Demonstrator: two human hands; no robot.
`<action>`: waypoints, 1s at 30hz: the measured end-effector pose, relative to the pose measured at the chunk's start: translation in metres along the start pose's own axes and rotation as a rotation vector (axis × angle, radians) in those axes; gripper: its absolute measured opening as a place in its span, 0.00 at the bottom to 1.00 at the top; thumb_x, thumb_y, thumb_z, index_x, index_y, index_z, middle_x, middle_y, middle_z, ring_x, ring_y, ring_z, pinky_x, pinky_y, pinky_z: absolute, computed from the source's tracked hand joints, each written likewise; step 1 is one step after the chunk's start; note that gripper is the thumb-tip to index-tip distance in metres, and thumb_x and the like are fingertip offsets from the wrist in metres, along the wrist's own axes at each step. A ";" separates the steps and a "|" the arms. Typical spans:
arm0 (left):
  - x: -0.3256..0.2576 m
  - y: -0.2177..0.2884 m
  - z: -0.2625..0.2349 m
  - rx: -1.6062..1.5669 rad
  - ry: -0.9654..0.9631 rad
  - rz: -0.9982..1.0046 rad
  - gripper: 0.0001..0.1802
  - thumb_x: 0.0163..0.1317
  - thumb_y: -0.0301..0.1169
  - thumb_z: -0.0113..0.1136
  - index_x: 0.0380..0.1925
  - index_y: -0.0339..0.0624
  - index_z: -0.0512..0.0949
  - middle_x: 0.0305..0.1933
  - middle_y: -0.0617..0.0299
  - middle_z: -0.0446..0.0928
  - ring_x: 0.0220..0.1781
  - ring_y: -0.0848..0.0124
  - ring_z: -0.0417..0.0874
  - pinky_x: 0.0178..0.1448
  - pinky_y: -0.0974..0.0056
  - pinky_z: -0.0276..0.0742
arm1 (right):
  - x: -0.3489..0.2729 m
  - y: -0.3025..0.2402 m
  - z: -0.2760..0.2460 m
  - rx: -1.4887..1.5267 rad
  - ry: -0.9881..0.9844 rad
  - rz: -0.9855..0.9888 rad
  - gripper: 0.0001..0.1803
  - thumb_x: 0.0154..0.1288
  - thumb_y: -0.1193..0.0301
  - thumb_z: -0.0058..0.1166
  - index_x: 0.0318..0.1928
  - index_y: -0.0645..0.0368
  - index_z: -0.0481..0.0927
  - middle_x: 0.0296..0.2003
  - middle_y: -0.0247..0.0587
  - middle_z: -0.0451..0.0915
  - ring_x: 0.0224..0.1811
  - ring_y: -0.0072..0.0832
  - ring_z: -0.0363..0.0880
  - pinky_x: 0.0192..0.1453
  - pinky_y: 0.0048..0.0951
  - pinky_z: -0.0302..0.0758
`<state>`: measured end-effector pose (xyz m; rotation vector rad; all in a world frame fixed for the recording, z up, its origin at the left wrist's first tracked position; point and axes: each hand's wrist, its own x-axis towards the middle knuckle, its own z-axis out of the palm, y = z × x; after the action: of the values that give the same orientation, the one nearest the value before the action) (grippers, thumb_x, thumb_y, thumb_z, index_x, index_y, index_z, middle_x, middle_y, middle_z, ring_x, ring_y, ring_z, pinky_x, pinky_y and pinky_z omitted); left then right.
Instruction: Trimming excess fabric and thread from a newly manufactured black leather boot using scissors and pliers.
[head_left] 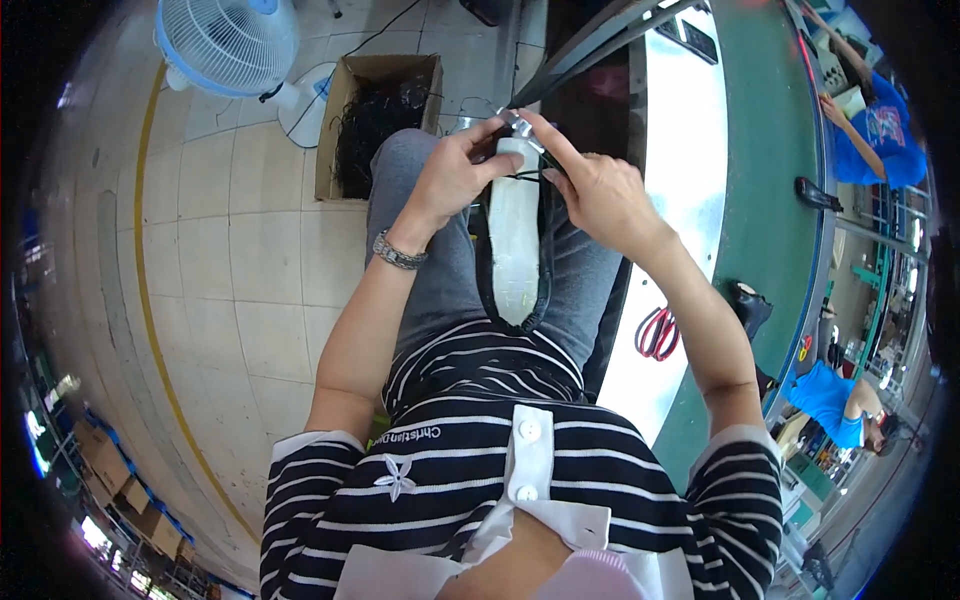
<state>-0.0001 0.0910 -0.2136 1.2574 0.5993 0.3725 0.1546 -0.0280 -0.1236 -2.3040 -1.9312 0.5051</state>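
In my lap lies a shoe upper on a last (516, 235), its whitish sole side facing up and its black edge wrapped around the rim. My left hand (455, 172) is closed around the far left end, with its thumb pressed on the white surface. Across that end runs a thin black cord (526, 175), reaching the thumb of my right hand (603, 195). The right index finger stretches to a shiny metal fitting (516, 124) just beyond the last. Its other fingers are curled, and what they grip is partly hidden.
A cardboard box (330, 150) of black strands stands ahead left, near a fan (228, 45). Along my right runs a metal ledge (690, 150) beside a green conveyor (765, 150). Red-handled scissors (657, 333) and a black shoe (750, 308) lie there. Two people in blue work beyond.
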 end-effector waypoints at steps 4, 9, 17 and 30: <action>0.000 0.007 -0.002 -0.029 -0.044 -0.026 0.31 0.60 0.27 0.66 0.64 0.41 0.71 0.49 0.63 0.80 0.47 0.79 0.78 0.54 0.71 0.73 | -0.020 0.020 0.002 0.102 0.008 -0.030 0.37 0.70 0.72 0.49 0.75 0.41 0.49 0.26 0.51 0.82 0.25 0.43 0.84 0.34 0.43 0.80; 0.005 0.003 0.000 -0.030 -0.082 0.023 0.31 0.60 0.28 0.66 0.65 0.41 0.70 0.50 0.63 0.80 0.47 0.78 0.78 0.56 0.72 0.72 | -0.083 0.091 0.061 0.311 0.282 0.701 0.35 0.73 0.68 0.46 0.75 0.49 0.47 0.41 0.63 0.82 0.36 0.47 0.85 0.41 0.46 0.81; 0.002 0.013 -0.004 -0.033 -0.074 0.004 0.29 0.62 0.25 0.62 0.65 0.43 0.71 0.57 0.63 0.77 0.53 0.78 0.77 0.62 0.71 0.68 | -0.193 0.118 0.136 0.219 0.577 0.810 0.29 0.65 0.68 0.58 0.65 0.59 0.69 0.60 0.55 0.72 0.63 0.49 0.68 0.67 0.43 0.65; -0.019 0.001 0.013 0.172 0.178 0.138 0.30 0.69 0.37 0.58 0.68 0.43 0.65 0.58 0.56 0.77 0.54 0.74 0.76 0.60 0.69 0.69 | -0.247 0.040 0.099 1.580 0.655 1.096 0.21 0.64 0.69 0.60 0.53 0.67 0.72 0.33 0.36 0.78 0.28 0.17 0.74 0.29 0.17 0.68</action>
<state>-0.0070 0.0703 -0.2056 1.4443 0.7094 0.5615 0.1260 -0.2894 -0.1810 -1.6148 0.3103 0.7357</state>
